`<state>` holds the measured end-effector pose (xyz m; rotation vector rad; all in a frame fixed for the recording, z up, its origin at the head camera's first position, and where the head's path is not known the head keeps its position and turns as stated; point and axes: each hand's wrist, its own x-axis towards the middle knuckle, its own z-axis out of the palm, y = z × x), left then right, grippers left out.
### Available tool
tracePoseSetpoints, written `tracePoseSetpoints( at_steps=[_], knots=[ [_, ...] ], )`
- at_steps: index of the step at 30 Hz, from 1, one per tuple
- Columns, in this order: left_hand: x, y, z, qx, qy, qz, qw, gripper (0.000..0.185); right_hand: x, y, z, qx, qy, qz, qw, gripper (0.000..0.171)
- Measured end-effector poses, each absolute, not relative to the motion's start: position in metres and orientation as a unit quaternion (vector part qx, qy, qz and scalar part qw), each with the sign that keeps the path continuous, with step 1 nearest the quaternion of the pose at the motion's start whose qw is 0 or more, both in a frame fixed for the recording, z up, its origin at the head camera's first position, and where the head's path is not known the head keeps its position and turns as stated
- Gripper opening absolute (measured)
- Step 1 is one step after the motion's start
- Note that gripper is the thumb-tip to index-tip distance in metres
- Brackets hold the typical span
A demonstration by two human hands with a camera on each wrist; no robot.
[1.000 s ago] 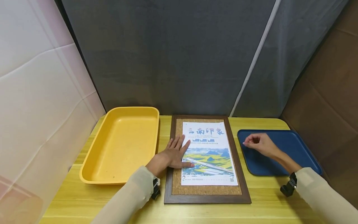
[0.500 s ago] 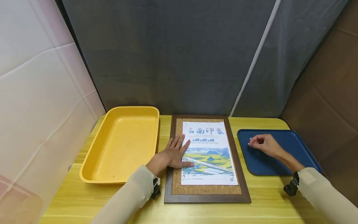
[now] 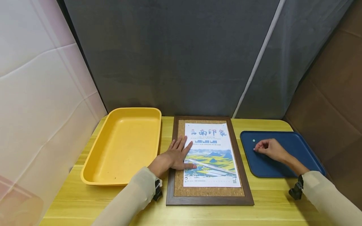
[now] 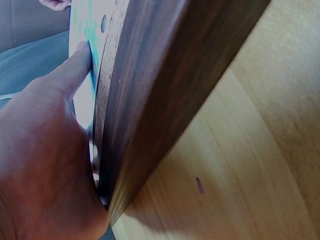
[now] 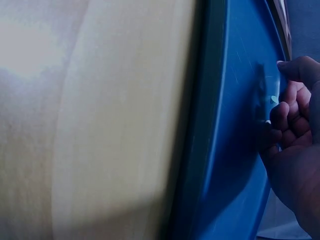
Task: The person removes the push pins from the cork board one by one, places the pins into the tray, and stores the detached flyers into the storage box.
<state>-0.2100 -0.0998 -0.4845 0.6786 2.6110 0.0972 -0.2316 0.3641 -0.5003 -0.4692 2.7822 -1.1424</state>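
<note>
A dark wooden frame [image 3: 209, 201] with a cork backing lies flat mid-table, and a printed poster [image 3: 210, 153] lies on the cork. My left hand [image 3: 178, 154] rests flat on the poster's left edge with its fingers straight. The left wrist view shows that palm [image 4: 40, 165] against the frame's side [image 4: 160, 100]. My right hand [image 3: 266, 148] rests on the blue tray [image 3: 294, 142] at the right, fingers loosely curled, thumb and forefinger apart. A small pale green pin [image 3: 253, 140] lies on the tray just beyond its fingertips; the pin [image 5: 273, 100] also shows in the right wrist view.
A yellow tub [image 3: 93, 175] stands left of the frame. The wooden table [image 3: 271, 207] ends near me in front. A grey curtain closes the back, a pale wall the left and brown board the right.
My right hand moved right over the blue tray, let the small green pin go there and drew back slightly. The left hand has stayed flat on the poster.
</note>
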Motion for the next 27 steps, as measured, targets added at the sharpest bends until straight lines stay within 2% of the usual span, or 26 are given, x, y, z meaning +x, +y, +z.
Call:
tracePoseSetpoints(
  at_steps=[10,16,27],
  knots=[
    [-0.208,-0.102,-0.483,0.255,0.944,0.051,0.203,0.114,-0.234,0.365,-0.503,-0.153,0.918,-0.362,0.055,0.006],
    [-0.201,-0.098,-0.469,0.247,0.945,0.022,0.214,0.107,-0.234,0.364,-0.503,-0.150,0.920,-0.357,0.053,0.006],
    [-0.210,-0.101,-0.486,0.251,0.942,0.047,0.219,0.110,-0.232,0.363,-0.499,-0.165,0.920,-0.354,0.041,0.006]
  ],
)
